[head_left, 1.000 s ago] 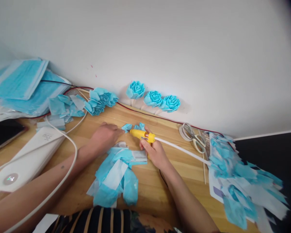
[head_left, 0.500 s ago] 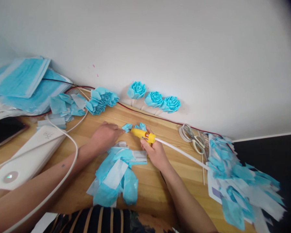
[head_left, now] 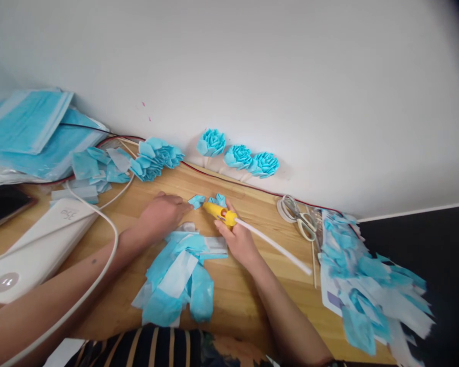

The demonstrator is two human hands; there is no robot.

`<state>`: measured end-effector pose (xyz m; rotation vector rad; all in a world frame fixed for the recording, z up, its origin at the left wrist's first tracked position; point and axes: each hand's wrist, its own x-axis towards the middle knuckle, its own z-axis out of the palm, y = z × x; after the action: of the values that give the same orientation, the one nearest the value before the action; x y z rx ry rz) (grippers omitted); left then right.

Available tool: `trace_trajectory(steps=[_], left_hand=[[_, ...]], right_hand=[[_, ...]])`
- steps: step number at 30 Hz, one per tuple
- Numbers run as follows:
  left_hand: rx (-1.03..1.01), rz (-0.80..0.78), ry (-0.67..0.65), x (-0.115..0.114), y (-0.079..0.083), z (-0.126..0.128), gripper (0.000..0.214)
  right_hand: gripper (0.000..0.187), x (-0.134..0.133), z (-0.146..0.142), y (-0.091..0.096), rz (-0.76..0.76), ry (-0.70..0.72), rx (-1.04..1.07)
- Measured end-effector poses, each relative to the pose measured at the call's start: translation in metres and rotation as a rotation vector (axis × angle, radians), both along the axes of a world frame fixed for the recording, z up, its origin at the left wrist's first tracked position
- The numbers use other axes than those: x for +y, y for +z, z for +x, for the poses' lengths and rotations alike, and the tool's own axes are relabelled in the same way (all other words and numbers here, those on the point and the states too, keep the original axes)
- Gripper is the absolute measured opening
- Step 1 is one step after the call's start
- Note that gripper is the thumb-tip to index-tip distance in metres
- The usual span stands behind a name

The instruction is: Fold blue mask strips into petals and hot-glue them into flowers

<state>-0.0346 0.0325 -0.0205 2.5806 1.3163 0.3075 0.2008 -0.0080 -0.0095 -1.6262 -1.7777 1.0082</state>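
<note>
My right hand (head_left: 239,237) is closed around a yellow hot glue gun (head_left: 219,212). A long white glue stick (head_left: 273,246) juts from the gun's back end. At its nozzle lies a folded blue fabric piece (head_left: 196,201), pinched at its left side by my left hand (head_left: 164,214); the fingertips are partly hidden. More folded blue fabric (head_left: 217,199) shows just behind the gun, partly covered by it; whether the right fingers touch it I cannot tell. Nearer my body, a loose pile of blue and white fabric strips (head_left: 178,275) lies on the wooden table (head_left: 240,300).
Blue fabric roses (head_left: 237,156) lean at the wall, others (head_left: 158,157) lie left. Scissors (head_left: 306,224) and white tape (head_left: 286,209) sit right, beside fabric scraps (head_left: 367,285). Face masks (head_left: 28,122), a phone (head_left: 5,204), and a power bank (head_left: 42,250) with a white cable (head_left: 112,247) stand left.
The view has shifted slightly. The glue stick's rear end has swung a little toward me and left, with the gun tilting slightly. Both hands keep their grips.
</note>
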Motion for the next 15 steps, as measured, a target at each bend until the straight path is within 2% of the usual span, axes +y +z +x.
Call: trace_trajectory(steps=[4,7,11,13,15], left_hand=[[-0.004,0.012,0.019,0.0,0.0,-0.001,0.025],[-0.003,-0.003,0.023,-0.001,0.002,-0.001,0.026],[-0.019,-0.016,0.026,-0.002,0.005,0.0,0.026],[-0.006,-0.012,0.024,-0.002,0.006,0.001,0.026],[0.023,-0.003,0.017,-0.002,0.006,0.001,0.027]], right_hand=[[0.067,-0.006,0.003,0.011,0.147,0.119,-0.322],[0.067,-0.015,0.024,0.024,0.266,0.13,-0.472],[0.073,-0.034,0.089,0.03,0.354,0.106,-0.715],[0.079,-0.043,0.127,0.028,0.313,0.098,-0.845],[0.077,-0.049,0.158,0.028,0.247,0.108,-0.924]])
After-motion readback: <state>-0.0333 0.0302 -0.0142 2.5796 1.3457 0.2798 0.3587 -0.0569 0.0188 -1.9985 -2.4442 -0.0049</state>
